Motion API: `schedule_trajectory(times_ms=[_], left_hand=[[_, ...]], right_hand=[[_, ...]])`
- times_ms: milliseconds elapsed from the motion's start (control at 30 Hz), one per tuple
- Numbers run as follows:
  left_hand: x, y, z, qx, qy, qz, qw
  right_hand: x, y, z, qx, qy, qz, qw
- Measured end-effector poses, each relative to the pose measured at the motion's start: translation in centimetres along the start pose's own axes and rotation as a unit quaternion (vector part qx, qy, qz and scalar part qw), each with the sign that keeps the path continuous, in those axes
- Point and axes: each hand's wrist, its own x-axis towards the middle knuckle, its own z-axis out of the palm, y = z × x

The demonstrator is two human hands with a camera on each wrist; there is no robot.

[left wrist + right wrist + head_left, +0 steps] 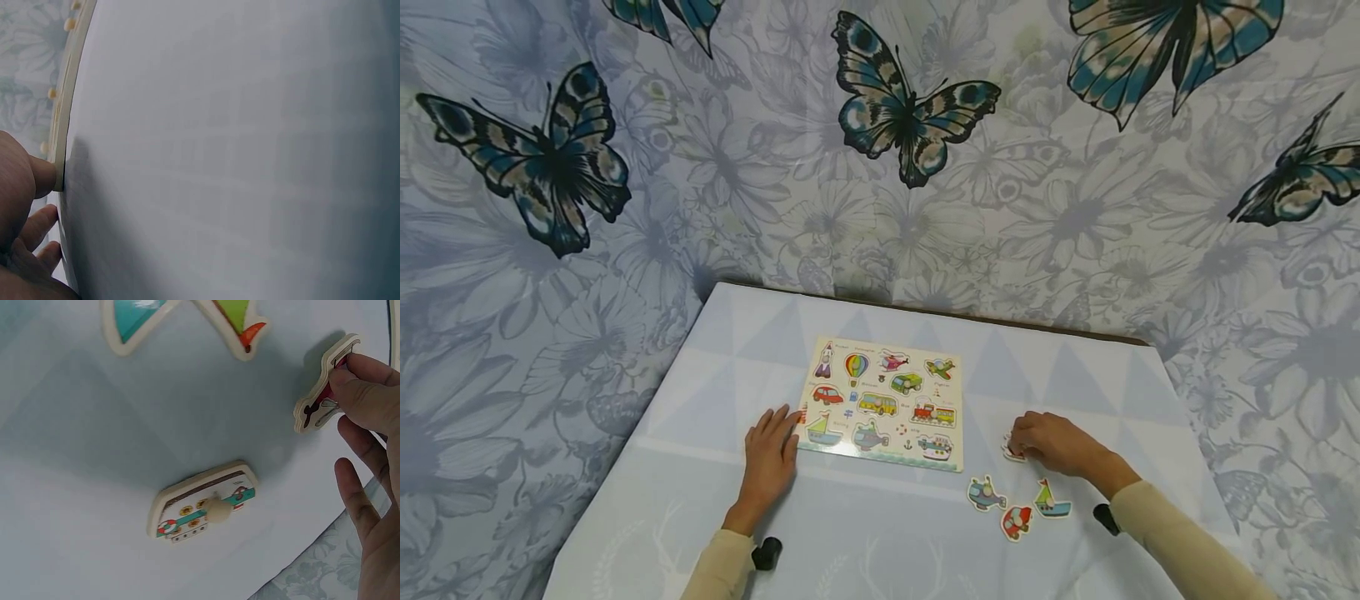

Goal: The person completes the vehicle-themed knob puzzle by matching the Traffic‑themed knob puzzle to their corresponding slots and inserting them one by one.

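Observation:
My right hand (pixel 1060 443) pinches a small wooden puzzle piece (pixel 323 394) with a pink-red and black picture between thumb and forefinger; the fingers cover much of it. Close by on the table lies a ship piece (pixel 203 503) with a round wooden knob. Nearer the front are a grey submarine piece (pixel 986 493), a red piece (pixel 1017 523) and a sailboat piece (pixel 1051 502). My left hand (pixel 771 454) rests at the left edge of the vehicle puzzle board (pixel 895 460), its fingers extended. In the left wrist view, the thumb (pixel 44 177) touches the board's corner.
A pale patterned cloth covers the table (pixel 865 533). Its back edge (pixel 925 310) runs along a wall (pixel 745 208) with butterfly and flower prints. Several small knobs, one of them a pale knob (pixel 52 94), stick out from the board's face.

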Motion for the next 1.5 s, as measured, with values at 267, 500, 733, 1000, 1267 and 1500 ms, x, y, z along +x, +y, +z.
schedule_trajectory(times_ms=[267,500,733,1000,1267,1500], left_hand=[[0.0,0.2,-0.1,0.007,0.000,-0.003,1.0000],[0.2,0.1,-0.2,0.012,-0.004,-0.004,0.9999],[0.2,0.3,-0.2,0.010,-0.004,-0.007,0.9999],[0.0,0.3,0.0,0.008,0.009,0.002,0.9999],[-0.1,0.3,0.0,0.011,-0.003,-0.016,0.9998],[-0.1,0.1,0.1,0.012,-0.007,-0.015,0.9998]], right_hand=[[2.1,-0.2,-0.8,-0.007,0.013,-0.011,0.9998],[3.9,-0.4,-1.8,-0.018,0.003,0.011,0.9998],[5.9,-0.5,-2.6,-0.026,0.012,0.009,0.9996],[7.7,-0.8,-2.9,-0.020,0.063,-0.017,0.9976],[10.1,-1.1,-3.4,-0.024,0.059,-0.016,0.9978],[12.2,-1.0,-3.5,-0.027,0.057,-0.022,0.9978]])
